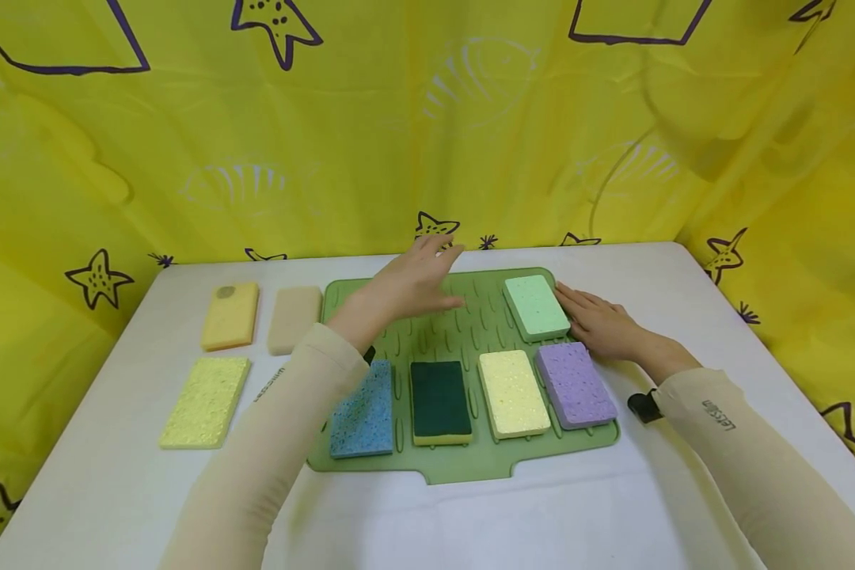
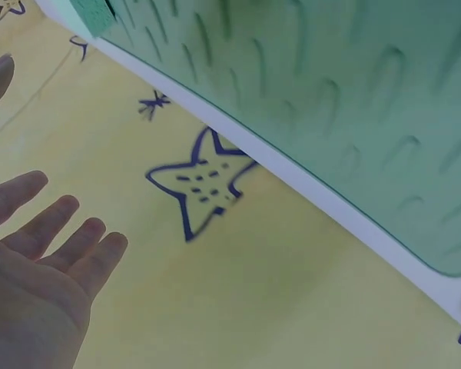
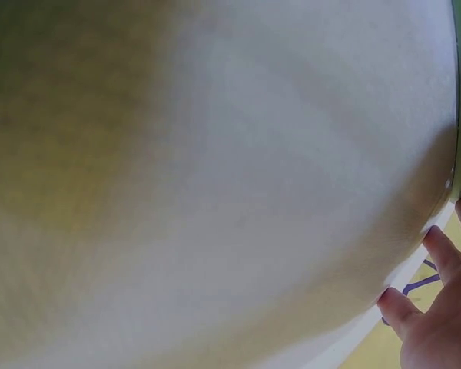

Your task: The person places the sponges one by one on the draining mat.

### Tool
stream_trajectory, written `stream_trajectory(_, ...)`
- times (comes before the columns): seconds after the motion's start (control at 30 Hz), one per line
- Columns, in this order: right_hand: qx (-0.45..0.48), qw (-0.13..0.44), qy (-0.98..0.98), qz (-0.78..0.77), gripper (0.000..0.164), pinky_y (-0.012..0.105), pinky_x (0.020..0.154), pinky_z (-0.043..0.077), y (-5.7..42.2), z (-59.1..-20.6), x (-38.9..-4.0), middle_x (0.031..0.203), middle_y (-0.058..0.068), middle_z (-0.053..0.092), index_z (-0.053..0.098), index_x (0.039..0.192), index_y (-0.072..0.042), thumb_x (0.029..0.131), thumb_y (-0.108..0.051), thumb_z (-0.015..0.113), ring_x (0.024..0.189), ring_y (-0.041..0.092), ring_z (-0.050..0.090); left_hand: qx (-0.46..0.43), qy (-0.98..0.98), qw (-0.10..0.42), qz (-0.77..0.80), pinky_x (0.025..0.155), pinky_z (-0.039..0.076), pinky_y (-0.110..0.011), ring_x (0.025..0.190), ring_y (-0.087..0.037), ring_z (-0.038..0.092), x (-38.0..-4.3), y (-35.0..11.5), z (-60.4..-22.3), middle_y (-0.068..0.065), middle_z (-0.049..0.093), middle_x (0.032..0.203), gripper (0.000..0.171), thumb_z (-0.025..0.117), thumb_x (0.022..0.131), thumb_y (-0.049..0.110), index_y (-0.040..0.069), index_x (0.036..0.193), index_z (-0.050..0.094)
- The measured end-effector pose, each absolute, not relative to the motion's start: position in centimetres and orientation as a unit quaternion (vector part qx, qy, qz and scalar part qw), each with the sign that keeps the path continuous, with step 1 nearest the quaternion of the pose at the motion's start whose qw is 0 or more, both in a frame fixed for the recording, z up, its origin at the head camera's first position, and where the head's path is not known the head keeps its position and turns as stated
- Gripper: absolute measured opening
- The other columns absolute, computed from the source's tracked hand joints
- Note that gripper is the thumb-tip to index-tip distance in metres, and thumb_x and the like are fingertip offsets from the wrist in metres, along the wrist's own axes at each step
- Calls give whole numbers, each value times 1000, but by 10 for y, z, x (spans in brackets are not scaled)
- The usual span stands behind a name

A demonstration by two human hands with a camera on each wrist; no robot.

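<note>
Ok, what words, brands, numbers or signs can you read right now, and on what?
Right sleeve: roughly "Letsslim"; blurred, so the spelling is uncertain.
Left sleeve: lettering, too small and blurred to read.
Pale orange sponge: a round dark mark, no readable text.

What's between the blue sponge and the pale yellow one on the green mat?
The dark green-topped sponge lies between them, with strips of green mat on both sides, in the head view.
</note>
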State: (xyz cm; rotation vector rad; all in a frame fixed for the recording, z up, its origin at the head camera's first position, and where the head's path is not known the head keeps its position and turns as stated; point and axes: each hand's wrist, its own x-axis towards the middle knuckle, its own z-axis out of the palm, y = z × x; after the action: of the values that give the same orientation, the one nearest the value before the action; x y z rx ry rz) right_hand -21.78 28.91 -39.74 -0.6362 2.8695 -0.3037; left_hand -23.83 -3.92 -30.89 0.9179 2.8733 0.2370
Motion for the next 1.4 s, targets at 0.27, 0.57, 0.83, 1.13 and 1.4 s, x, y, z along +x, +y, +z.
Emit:
stream_trajectory(0.27, -216, 91, 967, -98, 57, 71, 100, 34, 290, -396, -216, 164, 20, 19, 21, 157, -1, 106, -20, 39, 144, 46, 25, 283, 952, 52, 101, 119, 33, -48, 153, -32, 19, -235, -68, -309, -13, 19, 165, 84, 67, 92, 47, 11, 157, 28)
stream_trajectory(0.57, -219, 92, 966, -101, 57, 72, 100, 33, 290, -398, -216, 163, 20, 19, 21, 156, 0, 105, -17, 39, 145, 46, 25, 264, 959, 41, 93, 120, 31, -49, 151, -34, 22, -233, -96, -318, -16, 24, 163, 85, 71, 90, 42, 10, 157, 28)
stream_trajectory(0.83, -213, 97, 967, -99, 57, 74, 101, 31, 290, -399, -217, 164, 19, 17, 19, 157, -2, 105, -18, 38, 145, 46, 24, 255, 961, 43, 101, 120, 29, -51, 150, -37, 23, -228, -116, -323, -18, 24, 162, 87, 73, 89, 39, 6, 156, 29)
stream_trajectory(1.13, -215, 100, 966, -107, 57, 74, 102, 30, 289, -397, -216, 164, 21, 17, 20, 156, 0, 105, -16, 39, 145, 47, 23, 251, 962, 37, 100, 119, 29, -54, 148, -42, 24, -223, -138, -327, -22, 25, 160, 88, 74, 89, 37, 2, 155, 28)
stream_trajectory(1.4, -217, 95, 967, -98, 57, 72, 101, 32, 288, -397, -218, 164, 20, 19, 21, 157, 0, 105, -17, 39, 144, 47, 25, 219, 967, 58, 112, 118, 29, -58, 148, -45, 21, -220, -162, -332, -23, 21, 162, 90, 74, 89, 35, 3, 156, 25)
